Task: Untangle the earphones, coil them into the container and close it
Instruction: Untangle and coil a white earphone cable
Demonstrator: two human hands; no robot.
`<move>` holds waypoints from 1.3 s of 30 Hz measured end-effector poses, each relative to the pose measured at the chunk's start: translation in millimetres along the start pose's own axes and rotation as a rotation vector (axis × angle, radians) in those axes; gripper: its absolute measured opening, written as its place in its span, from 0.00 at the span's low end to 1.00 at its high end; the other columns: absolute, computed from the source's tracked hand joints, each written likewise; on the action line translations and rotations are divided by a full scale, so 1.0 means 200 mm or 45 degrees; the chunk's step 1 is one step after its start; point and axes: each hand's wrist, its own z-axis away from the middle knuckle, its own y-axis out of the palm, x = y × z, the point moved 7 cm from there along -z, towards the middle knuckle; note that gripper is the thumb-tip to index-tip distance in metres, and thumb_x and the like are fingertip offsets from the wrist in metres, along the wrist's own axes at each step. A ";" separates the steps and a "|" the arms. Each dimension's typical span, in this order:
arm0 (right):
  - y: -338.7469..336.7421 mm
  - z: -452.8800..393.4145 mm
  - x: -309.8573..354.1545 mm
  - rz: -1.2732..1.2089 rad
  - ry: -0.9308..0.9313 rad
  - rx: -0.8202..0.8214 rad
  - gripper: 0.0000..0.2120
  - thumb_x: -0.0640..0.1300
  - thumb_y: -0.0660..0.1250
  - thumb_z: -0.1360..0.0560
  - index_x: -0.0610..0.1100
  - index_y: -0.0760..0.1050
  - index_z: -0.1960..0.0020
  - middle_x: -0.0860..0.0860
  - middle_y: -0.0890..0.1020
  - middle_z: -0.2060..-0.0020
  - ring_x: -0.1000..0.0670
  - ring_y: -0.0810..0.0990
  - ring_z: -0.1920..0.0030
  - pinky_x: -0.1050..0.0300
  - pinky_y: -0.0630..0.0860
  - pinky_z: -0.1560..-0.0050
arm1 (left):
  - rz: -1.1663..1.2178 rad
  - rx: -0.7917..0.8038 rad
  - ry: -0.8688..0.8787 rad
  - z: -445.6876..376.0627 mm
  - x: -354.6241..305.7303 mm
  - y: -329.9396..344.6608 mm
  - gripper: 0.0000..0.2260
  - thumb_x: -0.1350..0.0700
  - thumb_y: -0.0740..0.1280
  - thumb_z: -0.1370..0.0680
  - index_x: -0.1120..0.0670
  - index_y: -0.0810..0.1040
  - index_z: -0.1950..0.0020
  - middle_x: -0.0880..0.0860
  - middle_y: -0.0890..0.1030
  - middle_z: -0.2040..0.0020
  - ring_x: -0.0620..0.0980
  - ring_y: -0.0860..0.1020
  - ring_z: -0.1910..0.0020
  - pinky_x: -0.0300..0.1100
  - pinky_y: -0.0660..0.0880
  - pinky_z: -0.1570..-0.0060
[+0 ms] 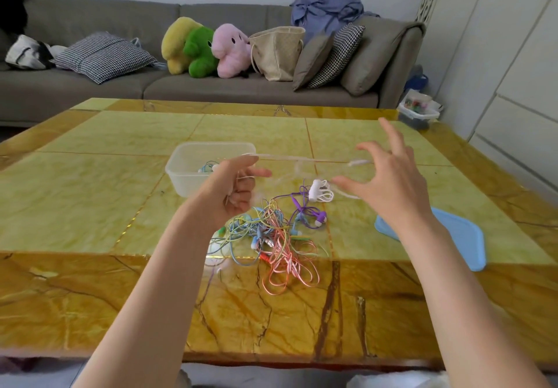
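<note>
There is only the one view, worn on the person's head, looking forward and down across the yellow marble table [99, 176]. Both bare forearms reach in from the bottom edge, the left hand [234, 190] and right hand [389, 182] close under the lens. Beyond the hands the wide angle takes in the grey sofa [211, 85] along the far wall.
</note>
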 end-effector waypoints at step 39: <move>0.15 0.07 -0.14 0.219 0.027 0.245 0.14 0.49 0.66 0.25 0.45 0.75 0.41 0.46 0.69 0.39 0.43 0.63 0.38 0.50 0.62 0.40 | -0.577 -0.040 0.613 0.10 -0.16 0.09 0.18 0.59 0.63 0.22 0.40 0.71 0.36 0.47 0.65 0.66 0.39 0.64 0.77 0.30 0.58 0.79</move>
